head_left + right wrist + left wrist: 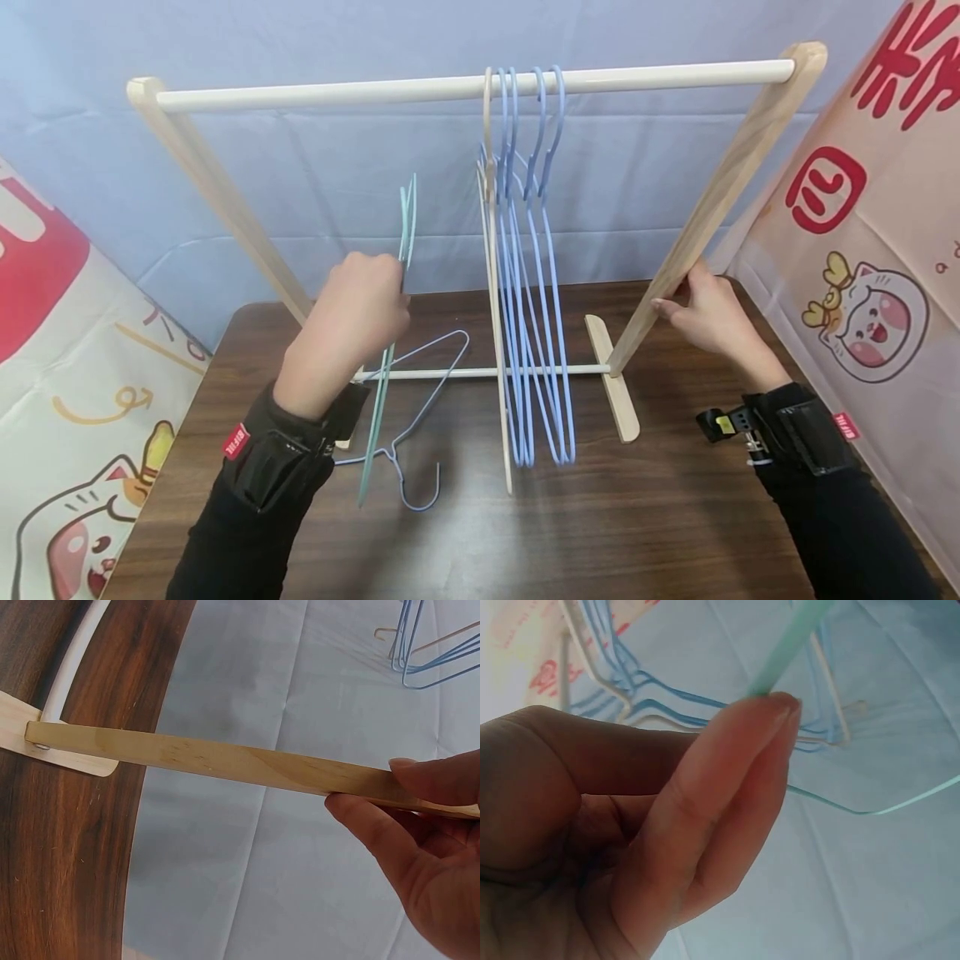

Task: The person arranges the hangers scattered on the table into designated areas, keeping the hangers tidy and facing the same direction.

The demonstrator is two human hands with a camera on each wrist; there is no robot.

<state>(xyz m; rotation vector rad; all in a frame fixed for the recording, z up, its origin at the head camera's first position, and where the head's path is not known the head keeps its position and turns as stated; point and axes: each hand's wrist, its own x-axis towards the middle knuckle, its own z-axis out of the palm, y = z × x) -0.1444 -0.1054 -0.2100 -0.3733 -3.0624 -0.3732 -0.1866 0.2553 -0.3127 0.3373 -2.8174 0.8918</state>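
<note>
My left hand (348, 304) pinches a mint-green clothes hanger (378, 408), seen almost edge-on in front of the left half of a clothes rack. In the left wrist view, a green strip (791, 645) of it comes out between the fingertips; its hook cannot be made out. My right hand (712, 312) grips the rack's right wooden upright (720, 183), thumb on one side and fingers on the other. From the white top bar (322, 93) hang a cream hanger (496, 292) and several blue hangers (551, 292), close together right of the middle.
A loose blue hanger (420, 417) lies on the brown table (570, 533), below the left hand and partly behind the green one. The rack's right foot (615, 383) and lower rail (465, 373) are low at the back. Printed cloths (862, 275) flank both sides.
</note>
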